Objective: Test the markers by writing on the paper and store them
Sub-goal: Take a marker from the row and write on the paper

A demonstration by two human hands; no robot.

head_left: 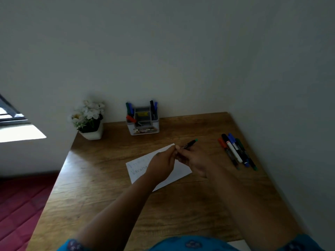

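A white sheet of paper (137,169) lies on the wooden desk (101,196), with faint writing on its left part. Above it my right hand (194,160) holds a dark marker with a green end (190,143), which points up and to the right. My left hand (163,163) meets the marker's near end with closed fingertips; whether it grips the cap is hidden. Several loose markers (235,151) in red, black, blue and green lie together at the desk's right side. A white organiser (145,130) at the back holds several markers.
A white pot of white flowers (88,120) stands at the back left corner of the desk. Walls close off the back and the right side. A red bed cover (20,205) lies below the desk's left edge, under a window (10,116).
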